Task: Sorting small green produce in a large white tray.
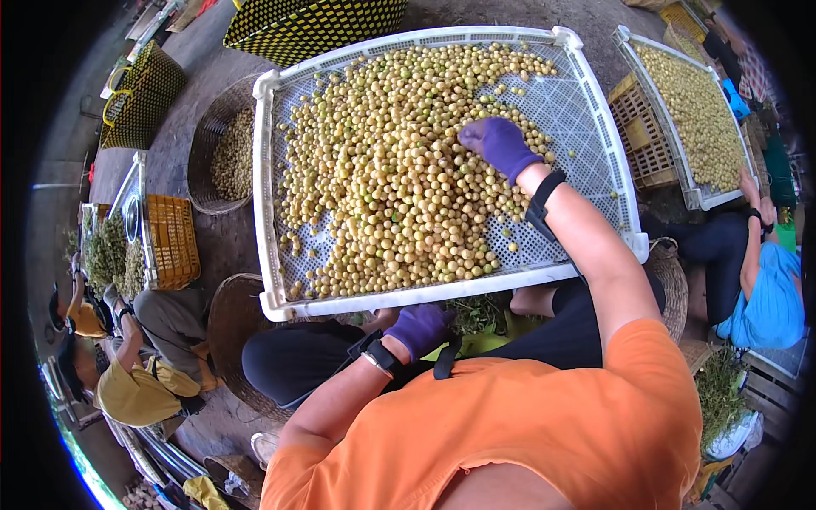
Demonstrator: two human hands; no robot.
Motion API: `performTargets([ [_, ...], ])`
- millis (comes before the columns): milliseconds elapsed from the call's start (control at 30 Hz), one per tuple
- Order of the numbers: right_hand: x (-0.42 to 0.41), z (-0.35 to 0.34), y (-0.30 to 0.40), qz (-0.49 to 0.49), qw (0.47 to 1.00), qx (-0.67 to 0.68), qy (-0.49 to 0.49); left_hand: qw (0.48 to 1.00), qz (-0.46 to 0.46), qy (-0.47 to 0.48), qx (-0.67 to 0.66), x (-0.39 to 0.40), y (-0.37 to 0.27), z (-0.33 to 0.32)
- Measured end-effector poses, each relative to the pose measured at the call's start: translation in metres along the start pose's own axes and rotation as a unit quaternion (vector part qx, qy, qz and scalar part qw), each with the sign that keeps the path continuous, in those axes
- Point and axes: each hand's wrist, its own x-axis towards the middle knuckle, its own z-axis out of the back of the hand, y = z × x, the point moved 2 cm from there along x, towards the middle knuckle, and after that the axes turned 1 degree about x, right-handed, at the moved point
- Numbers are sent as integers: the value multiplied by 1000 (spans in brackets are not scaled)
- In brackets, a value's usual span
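A heap of small round yellowish-green fruits (408, 185) lies on a white plastic mesh tray (440, 292) before me. My right hand (500, 145), in a purple glove, rests at the right side of the heap with its fingers curled down at the fruits; whether it holds any is hidden. Below the tray's near edge, over my lap, is my left hand (419, 330), also gloved in purple. Its fingers are bent, and what they may hold cannot be seen. Green stems (478, 313) show under the tray between my legs.
Wicker baskets (197, 150) stand left of the tray, one holding fruits. Yellow-and-black woven baskets (143, 95) are beyond. At right, a co-worker in blue (768, 296) sits by another full tray (695, 121). Co-workers (137, 389) sit at left near a yellow crate (172, 239).
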Motion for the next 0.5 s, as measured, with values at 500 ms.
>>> performTargets([
  [500, 37, 45, -68, -94, 986, -112, -81, 994, -55, -62, -64, 20, 13, -26],
])
